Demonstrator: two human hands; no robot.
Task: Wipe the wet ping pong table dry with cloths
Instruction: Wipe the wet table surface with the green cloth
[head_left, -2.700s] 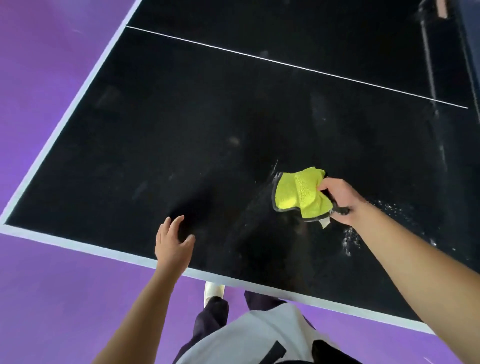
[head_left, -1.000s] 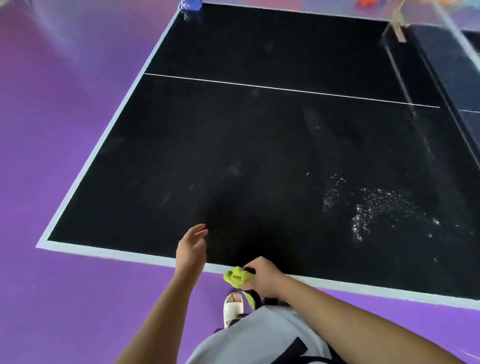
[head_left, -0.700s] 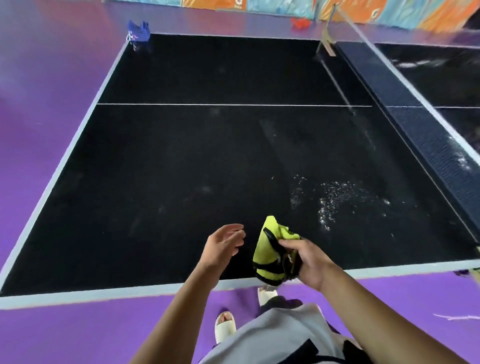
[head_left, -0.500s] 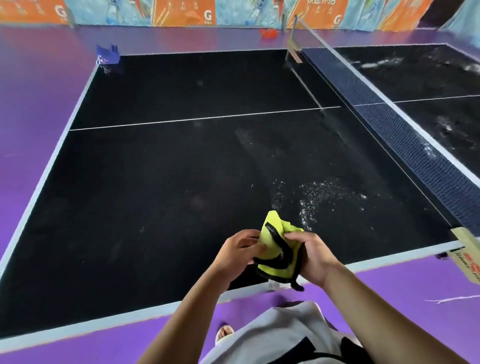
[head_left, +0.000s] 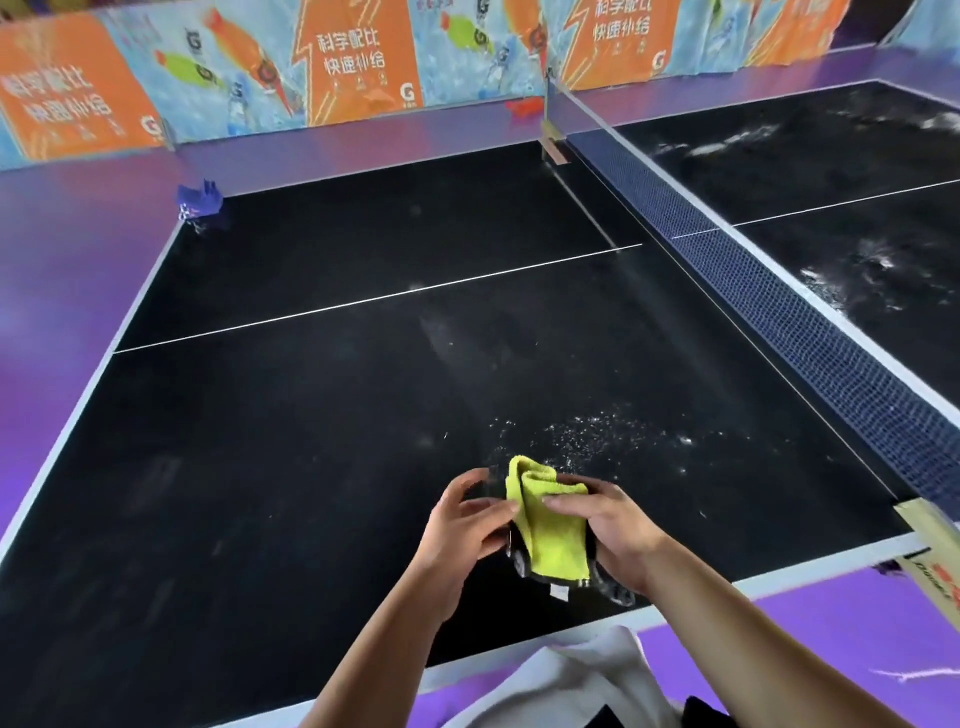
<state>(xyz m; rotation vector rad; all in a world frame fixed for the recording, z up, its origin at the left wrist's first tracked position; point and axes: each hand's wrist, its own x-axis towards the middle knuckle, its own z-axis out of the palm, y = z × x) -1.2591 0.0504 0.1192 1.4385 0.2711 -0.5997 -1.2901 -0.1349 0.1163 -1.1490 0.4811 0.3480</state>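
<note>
Black wet surface (head_left: 311, 467) under me, yellow cloth (head_left: 550, 525) bunched between my hands above its near edge, right hand (head_left: 618, 535) gripping it, left hand (head_left: 462, 525) pinching its left side

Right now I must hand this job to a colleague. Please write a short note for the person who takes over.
Left hand: grip on the yellow cloth, at its left edge.
Right hand: grip on the same cloth, folded, held above the table's near edge.
Done: the near half looks mostly dry.
Left: a patch of droplets just beyond the hands; wet streaks on the half past the net.
A blue cloth lies on the far left corner.
</note>
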